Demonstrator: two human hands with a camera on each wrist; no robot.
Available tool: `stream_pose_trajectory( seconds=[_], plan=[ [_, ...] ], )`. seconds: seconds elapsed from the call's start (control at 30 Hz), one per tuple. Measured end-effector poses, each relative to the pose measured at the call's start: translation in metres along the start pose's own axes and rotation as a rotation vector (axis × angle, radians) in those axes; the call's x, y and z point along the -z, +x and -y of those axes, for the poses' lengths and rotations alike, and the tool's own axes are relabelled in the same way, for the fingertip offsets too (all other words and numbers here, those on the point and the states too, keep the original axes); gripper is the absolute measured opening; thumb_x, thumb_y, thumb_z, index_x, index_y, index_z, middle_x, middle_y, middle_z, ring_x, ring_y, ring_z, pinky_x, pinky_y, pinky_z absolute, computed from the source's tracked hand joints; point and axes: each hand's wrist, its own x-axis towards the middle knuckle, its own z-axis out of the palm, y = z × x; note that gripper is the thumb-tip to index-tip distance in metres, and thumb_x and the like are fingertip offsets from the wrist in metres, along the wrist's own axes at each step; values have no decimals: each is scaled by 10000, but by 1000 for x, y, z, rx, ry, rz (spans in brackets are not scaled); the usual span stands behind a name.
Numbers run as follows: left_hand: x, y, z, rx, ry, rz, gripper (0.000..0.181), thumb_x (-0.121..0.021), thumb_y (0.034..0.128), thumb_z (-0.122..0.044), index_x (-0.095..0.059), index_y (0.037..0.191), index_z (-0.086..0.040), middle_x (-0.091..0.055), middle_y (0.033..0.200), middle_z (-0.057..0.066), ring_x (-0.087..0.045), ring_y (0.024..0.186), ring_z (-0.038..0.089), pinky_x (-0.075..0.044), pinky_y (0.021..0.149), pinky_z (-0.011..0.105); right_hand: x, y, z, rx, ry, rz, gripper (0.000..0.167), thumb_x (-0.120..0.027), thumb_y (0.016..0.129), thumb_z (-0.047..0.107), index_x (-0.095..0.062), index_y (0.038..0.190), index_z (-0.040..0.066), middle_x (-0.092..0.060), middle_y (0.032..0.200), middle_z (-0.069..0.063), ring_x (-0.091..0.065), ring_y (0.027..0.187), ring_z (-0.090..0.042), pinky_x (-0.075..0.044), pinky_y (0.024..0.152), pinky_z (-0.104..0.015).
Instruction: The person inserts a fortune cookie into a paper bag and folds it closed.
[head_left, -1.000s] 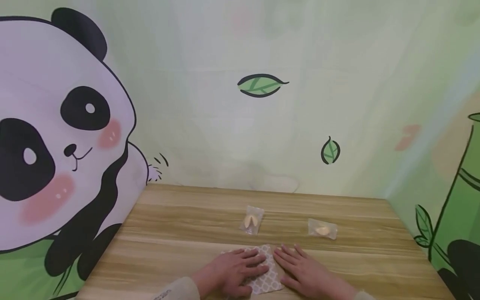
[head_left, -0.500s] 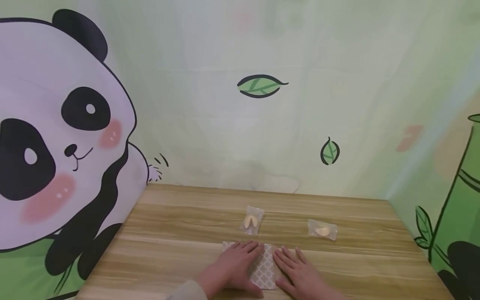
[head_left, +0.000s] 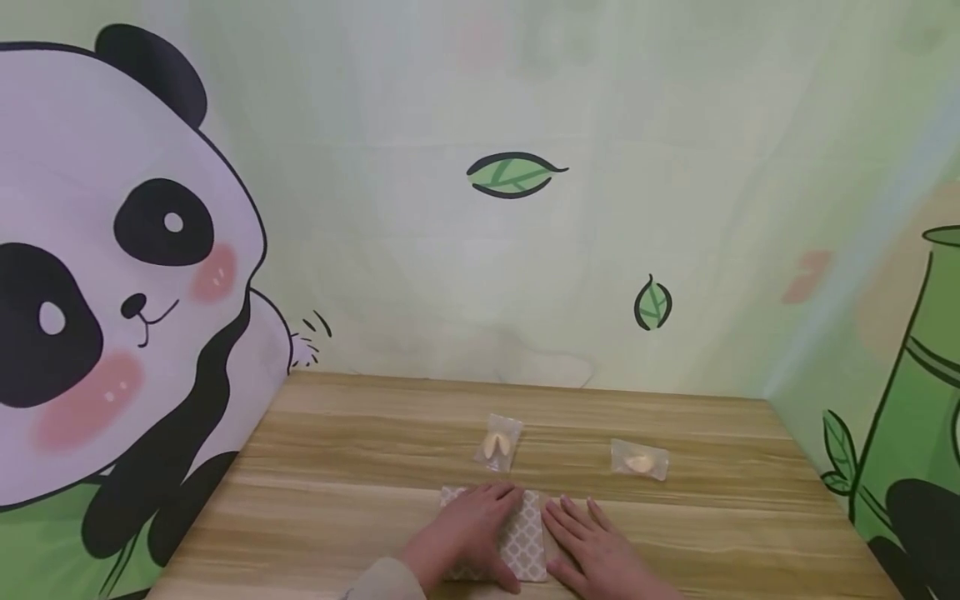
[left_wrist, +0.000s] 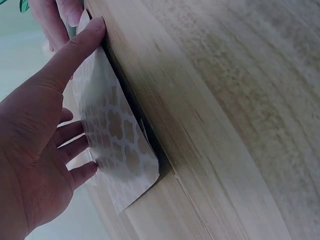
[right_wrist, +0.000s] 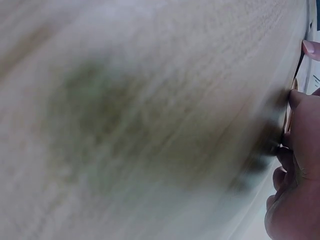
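A flat, folded sheet of paper [head_left: 528, 542] with a white-and-beige lattice pattern lies near the front of the wooden table; whether it is a paper bag, I cannot tell. My left hand [head_left: 468, 533] spans it, thumb at the near edge and fingertips toward the far edge. In the left wrist view the thumb rests near one corner of the patterned paper [left_wrist: 115, 135], whose nearest corner lifts slightly. My right hand [head_left: 600, 546] lies along the right edge with fairly straight fingers. The right wrist view catches the right hand [right_wrist: 300, 175] only at its border.
Behind the paper lie two fortune cookies in clear wrappers, one in the middle [head_left: 498, 443] and one farther right [head_left: 640, 460]. The wooden table [head_left: 360, 425] ends against a green backdrop [head_left: 375, 250] printed with a panda and leaves.
My left hand has shifted and turned, its thumb now at the near edge, baring more of the patterned paper's left side. The paper appears squarer to the table; the right hand stays beside it.
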Motion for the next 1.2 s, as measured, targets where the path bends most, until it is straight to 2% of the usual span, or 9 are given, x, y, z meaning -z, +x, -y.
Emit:
stream_pose_trajectory(
  seconds=[0.13,0.27,0.37,0.5,0.53,0.9,1.0,1.13,1.2],
  plan=[
    [1,2,1,0,-9,7,1221,-963,627,-671,-457,1610,-153,-497,1610,21,-477,1477,252,-438,1195,470,2,0,-3,34,-40,-14,622,-517,1106,499,-563,1545,62,-555,1592,-81,-523,1462,-300,-266,1284,-452],
    [-1,2,3,-17,-2,-8,1217,-959,628,-675,-459,1608,-155,-507,1595,25,-490,1462,250,-445,1189,450,7,1,-4,61,-71,2,618,-522,1105,496,-568,1540,59,-565,1583,-82,-537,1449,-311,-440,1148,-571],
    [-2,2,6,-37,6,-25,1212,-948,628,-691,-463,1605,-163,-514,1582,21,-504,1448,242,-458,1177,435,9,1,-4,65,-64,18,625,-521,1104,500,-567,1541,55,-566,1582,-87,-533,1452,-319,-378,1222,-538],
    [-3,1,8,-54,18,-37,1213,-940,627,-706,-467,1604,-166,-516,1576,18,-515,1435,235,-465,1169,419,11,2,-4,62,-57,36,622,-513,1107,502,-569,1542,62,-567,1581,-84,-527,1458,-314,-383,1209,-569],
    [-3,1,8,-54,20,-39,1219,-941,624,-706,-464,1606,-163,-514,1579,19,-514,1436,235,-463,1171,416,11,2,-4,63,-62,40,621,-510,1107,505,-571,1541,66,-570,1579,-80,-528,1459,-311,-438,1137,-617],
    [-3,-5,8,-58,62,-19,1267,-867,647,-800,-447,1616,-101,-478,1629,43,-482,1474,250,-441,1194,437,14,4,-3,66,-47,42,610,-511,1108,501,-578,1537,72,-588,1561,-79,-532,1456,-305,-410,1169,-596],
    [-3,-4,7,-65,84,-28,1260,-841,650,-832,-465,1608,-107,-484,1623,31,-478,1477,241,-438,1197,429,7,2,-6,85,-67,1,615,-509,1106,515,-577,1539,85,-593,1558,-68,-531,1459,-283,-204,1316,-442],
    [-4,2,3,-88,114,-35,1255,-854,638,-827,-476,1603,-118,-495,1617,10,-475,1481,210,-409,1219,396,2,1,-9,125,-109,-73,612,-549,1088,520,-599,1519,88,-614,1536,-64,-552,1440,-265,49,1312,-280],
    [-5,6,1,-91,118,-29,1257,-872,628,-810,-480,1601,-118,-496,1618,6,-475,1482,200,-400,1225,383,4,1,-8,135,-121,-86,605,-571,1081,508,-608,1510,83,-620,1529,-66,-562,1430,-264,-122,1328,-362]
  ],
)
